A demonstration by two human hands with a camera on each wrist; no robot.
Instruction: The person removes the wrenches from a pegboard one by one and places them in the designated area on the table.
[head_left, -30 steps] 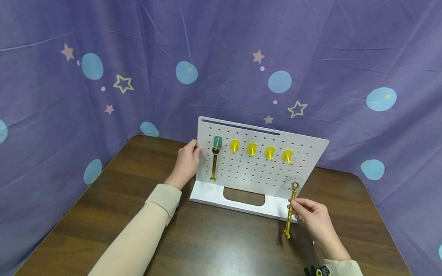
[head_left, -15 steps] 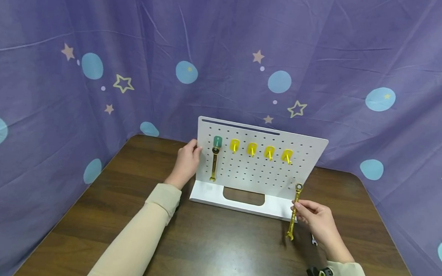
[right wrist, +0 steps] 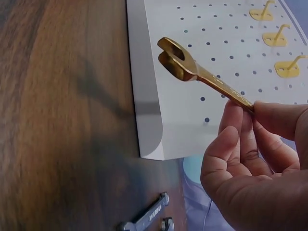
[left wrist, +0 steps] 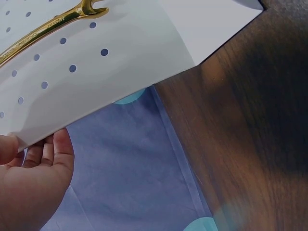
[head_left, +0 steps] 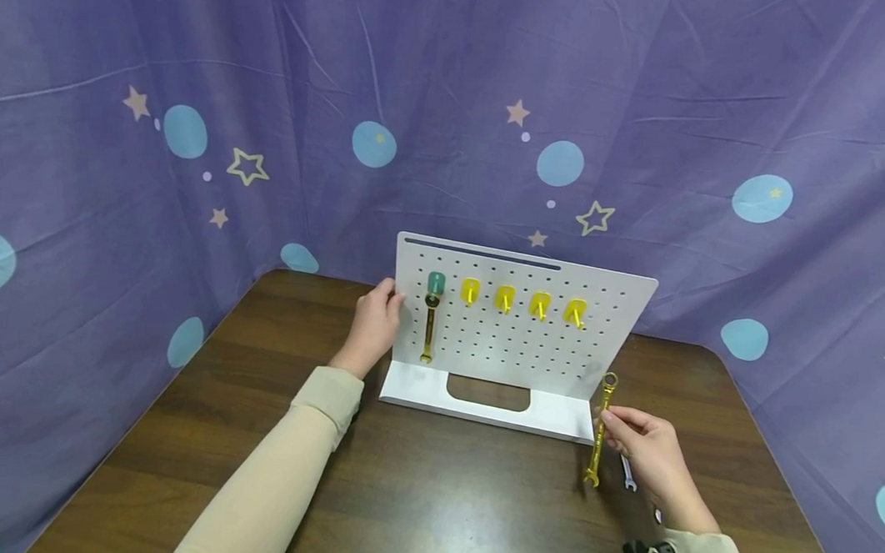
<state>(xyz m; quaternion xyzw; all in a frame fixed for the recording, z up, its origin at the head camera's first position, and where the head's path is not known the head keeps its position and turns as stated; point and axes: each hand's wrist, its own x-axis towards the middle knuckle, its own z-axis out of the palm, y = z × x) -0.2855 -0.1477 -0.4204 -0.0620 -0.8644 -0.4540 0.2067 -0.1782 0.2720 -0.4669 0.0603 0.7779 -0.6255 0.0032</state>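
Note:
My left hand (head_left: pixel 374 323) grips the left edge of a white pegboard (head_left: pixel 514 347), thumb in front and fingers behind, as the left wrist view shows. Near the board's lower right corner, my right hand (head_left: pixel 647 450) pinches a gold combination wrench (head_left: pixel 598 439) by its shaft between thumb and fingers. The ring end points up and the open end down, in front of the table. Another gold wrench (head_left: pixel 429 334) hangs by its ring from the green hook (head_left: pixel 436 283) at the board's left. Several yellow hooks (head_left: pixel 505 299) beside it carry nothing.
Silver wrenches (right wrist: pixel 149 215) lie on the brown wooden table (head_left: pixel 431 493) right of the board, partly hidden under my right hand in the head view. A purple patterned curtain (head_left: pixel 461 202) hangs behind and around the table.
My right hand has moved a little to the right and toward me with the gold wrench, uncovering more of a silver wrench. The left hand, board and hung wrench stay put.

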